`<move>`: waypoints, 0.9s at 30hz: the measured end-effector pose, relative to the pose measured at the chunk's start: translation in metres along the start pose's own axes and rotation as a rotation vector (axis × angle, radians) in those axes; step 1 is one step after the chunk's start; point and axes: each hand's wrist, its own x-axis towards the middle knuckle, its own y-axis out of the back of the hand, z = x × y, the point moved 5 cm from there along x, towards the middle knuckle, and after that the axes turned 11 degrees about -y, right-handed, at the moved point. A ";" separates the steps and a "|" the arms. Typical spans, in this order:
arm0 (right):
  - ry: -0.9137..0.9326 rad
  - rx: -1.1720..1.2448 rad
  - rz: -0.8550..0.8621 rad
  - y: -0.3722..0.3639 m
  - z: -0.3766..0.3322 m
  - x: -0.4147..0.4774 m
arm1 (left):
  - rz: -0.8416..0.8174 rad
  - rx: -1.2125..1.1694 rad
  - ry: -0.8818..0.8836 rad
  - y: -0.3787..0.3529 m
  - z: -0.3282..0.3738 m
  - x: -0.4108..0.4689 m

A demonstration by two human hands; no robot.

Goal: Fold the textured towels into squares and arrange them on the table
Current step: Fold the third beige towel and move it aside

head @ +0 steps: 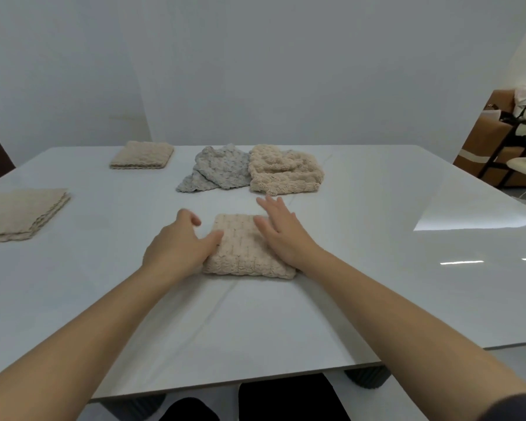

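Now folded towel [246,247] between hands (both touching).

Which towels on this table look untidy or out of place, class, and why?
Two stand out: the grey towel and the beige towel at the far middle lie rumpled and unfolded, touching each other. The other towels are folded flat, including the folded towel under the left hand and right hand.
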 end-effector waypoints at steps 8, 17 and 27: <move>-0.486 0.464 0.109 0.048 0.029 -0.040 | -0.341 0.292 -0.486 -0.063 0.049 0.035; -0.486 0.535 -0.229 0.034 0.016 -0.064 | -0.379 0.383 -0.411 -0.082 0.035 0.041; -0.315 0.449 -0.298 0.023 0.011 -0.066 | -0.436 0.358 -0.411 -0.083 0.035 0.042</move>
